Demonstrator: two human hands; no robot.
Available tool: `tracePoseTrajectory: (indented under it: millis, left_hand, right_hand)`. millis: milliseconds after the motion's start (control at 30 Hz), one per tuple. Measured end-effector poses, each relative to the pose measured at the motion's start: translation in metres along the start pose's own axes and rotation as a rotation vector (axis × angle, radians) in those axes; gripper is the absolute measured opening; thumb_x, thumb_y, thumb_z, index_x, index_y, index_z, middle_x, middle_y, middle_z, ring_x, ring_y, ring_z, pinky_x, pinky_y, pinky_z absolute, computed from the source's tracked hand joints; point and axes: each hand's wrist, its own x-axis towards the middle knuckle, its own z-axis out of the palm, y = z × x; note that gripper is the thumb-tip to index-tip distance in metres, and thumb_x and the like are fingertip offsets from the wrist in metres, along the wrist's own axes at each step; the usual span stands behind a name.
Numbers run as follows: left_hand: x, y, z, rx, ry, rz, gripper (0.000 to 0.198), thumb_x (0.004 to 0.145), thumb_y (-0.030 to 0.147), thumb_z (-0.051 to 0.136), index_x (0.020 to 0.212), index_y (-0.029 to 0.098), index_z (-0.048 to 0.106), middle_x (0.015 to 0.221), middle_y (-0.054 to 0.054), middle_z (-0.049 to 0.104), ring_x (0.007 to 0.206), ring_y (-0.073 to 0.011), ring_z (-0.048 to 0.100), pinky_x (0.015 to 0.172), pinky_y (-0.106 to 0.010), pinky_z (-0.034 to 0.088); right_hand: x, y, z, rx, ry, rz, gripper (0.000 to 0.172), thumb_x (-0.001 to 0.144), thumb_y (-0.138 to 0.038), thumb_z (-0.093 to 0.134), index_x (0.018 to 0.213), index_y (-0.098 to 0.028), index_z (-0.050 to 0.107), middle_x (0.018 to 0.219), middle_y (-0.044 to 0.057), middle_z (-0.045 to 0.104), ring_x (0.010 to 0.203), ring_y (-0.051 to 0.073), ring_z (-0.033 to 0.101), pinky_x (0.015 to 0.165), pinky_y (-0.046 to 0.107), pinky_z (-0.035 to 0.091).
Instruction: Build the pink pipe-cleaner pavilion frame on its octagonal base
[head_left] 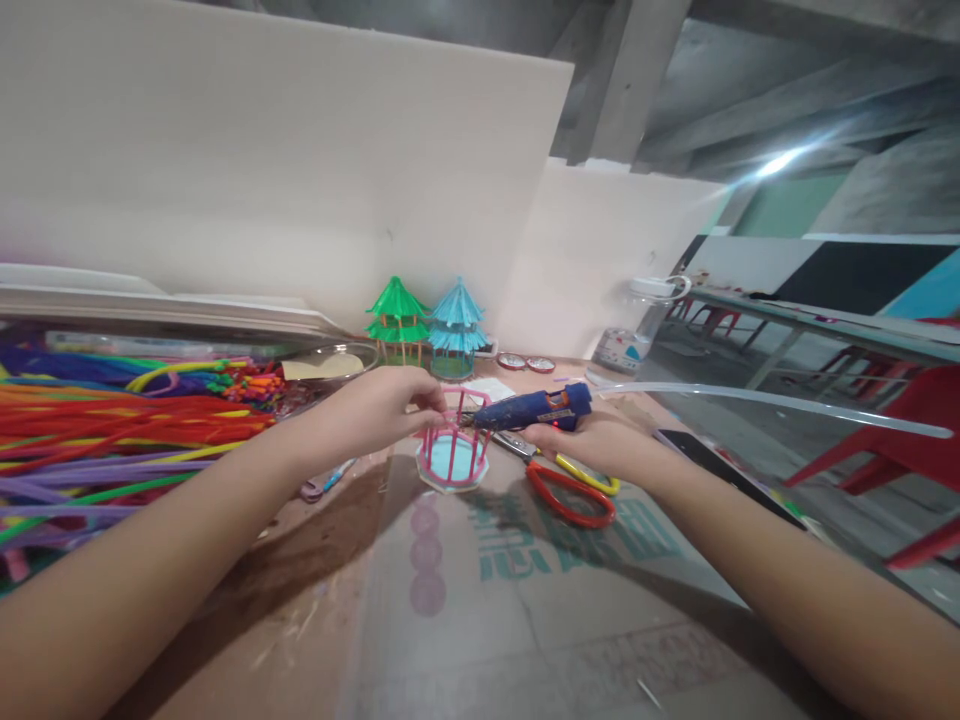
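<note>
My left hand (409, 400) has its fingers pinched at the top ring of a small pink pavilion frame (452, 455). Pink posts rise from the frame's octagonal base, which has a light blue floor. A blue hot glue gun (534, 408) is gripped in my right hand (581, 435), its nozzle close to the frame's upper ring. From the gun's back a long clear glue stick (772, 398) sticks out to the right. Scissors (571, 495) with one red and one yellow handle lie under my right hand.
Behind stand a green pavilion model (397, 325) and a blue pavilion model (456, 330). Colourful pipe cleaners (112, 430) are heaped at left. A clear water bottle (628, 335) and a dark phone-like slab (724, 475) are at right. Red chairs (900, 450) stand beyond the table.
</note>
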Motion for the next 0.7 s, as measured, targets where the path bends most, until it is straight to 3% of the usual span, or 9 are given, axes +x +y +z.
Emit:
tracePoseTrajectory:
  millis: [700]
  left_hand:
    - [-0.0010,-0.0045,0.0012,-0.003,-0.009,0.005,0.018,0.083,0.035,0.057,0.086,0.021,0.068,0.086,0.000,0.071,0.079,-0.0166,0.063,0.067,-0.023,0.042]
  right_hand:
    - [-0.0018,-0.0043,-0.0025,-0.029,-0.001,0.056,0.033,0.081,-0.048,0.059,0.060,-0.026,0.070,0.053,-0.002,0.062,0.057,0.017,0.059,0.053,0.022,0.043]
